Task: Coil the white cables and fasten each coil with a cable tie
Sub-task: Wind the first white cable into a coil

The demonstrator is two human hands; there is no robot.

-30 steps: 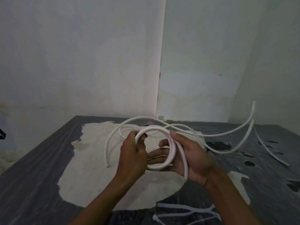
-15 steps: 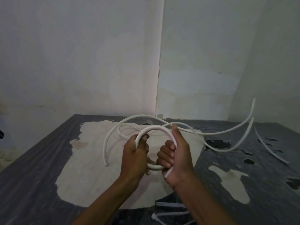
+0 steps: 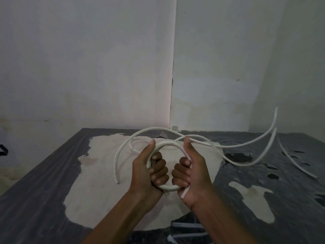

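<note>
A small coil of white cable [image 3: 169, 143] is held upright above the table between both hands. My left hand [image 3: 149, 169] grips the coil's left side, thumb up along the loop. My right hand [image 3: 193, 175] grips its right side, thumb raised at the top, and a short cable end sticks out below the palm. More loose white cable [image 3: 246, 146] arcs away behind the hands to the right and left. White cable ties [image 3: 186, 226] lie on the table near my right forearm.
The dark table [image 3: 44, 182] has large worn pale patches and stands in a corner of two white walls. A thin white cable piece [image 3: 295, 162] lies at the right. A dark object [image 3: 2, 152] pokes in at the left edge.
My right hand, first open under the coil, has closed its fingers round the coil's right side and turned upright. Both hands drew a little closer together on the coil.
</note>
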